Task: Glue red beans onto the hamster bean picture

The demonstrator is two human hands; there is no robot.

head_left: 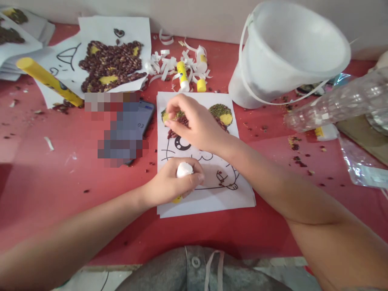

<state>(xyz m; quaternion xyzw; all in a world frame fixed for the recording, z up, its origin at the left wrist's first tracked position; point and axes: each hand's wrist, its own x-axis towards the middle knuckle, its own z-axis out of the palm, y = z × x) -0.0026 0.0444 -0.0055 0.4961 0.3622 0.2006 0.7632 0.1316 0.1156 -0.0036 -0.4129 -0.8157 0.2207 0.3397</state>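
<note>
Though apart, a light glue stick clutched by its barrel in the left hand; right hand pinched over small slippery beans on the paper.

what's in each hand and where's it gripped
The left hand grips a glue stick around its middle, white end up. The right hand's fingertips pinch at the seeds; whether they hold any cannot be told.
</note>
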